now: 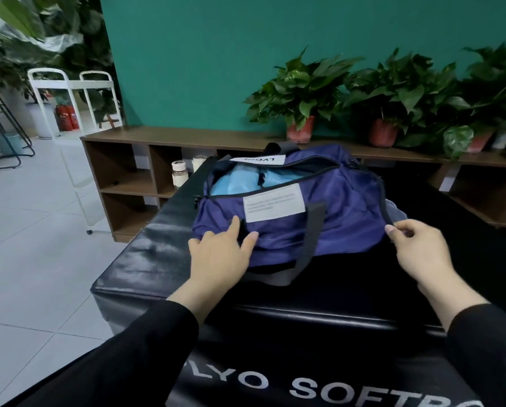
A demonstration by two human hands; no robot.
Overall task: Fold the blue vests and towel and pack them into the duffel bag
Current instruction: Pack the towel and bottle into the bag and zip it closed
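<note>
1. The navy duffel bag (289, 212) sits on top of a black padded soft box (146, 259), pretty much dead centre. The zip is open, and light blue fabric (240, 182) is already tucked inside. I'd guess that's the vests and towel, but I can't tell them apart.
2. The left hand (219, 254) rests flat on the bag's front, fingers spread and relaxed, gripping nothing.
3. The right hand (419, 245) pinches the dark strap (385, 207) at the bag's right end between thumb and fingers.
4. It looks like closing-up time. If it were me, I'd keep that left palm pressing the front down, poke the blue stuff below the zip line so nothing snags, then run the zip while the strap end stays taut.
5. Writing: the white tag (257, 160) at the top reads something like "LVOGUE", upside down, so I'm not certain. The front patch (273, 207) text is too blurry to read. The box shows "LYO SOFTB…", cut off by the frame.
</note>
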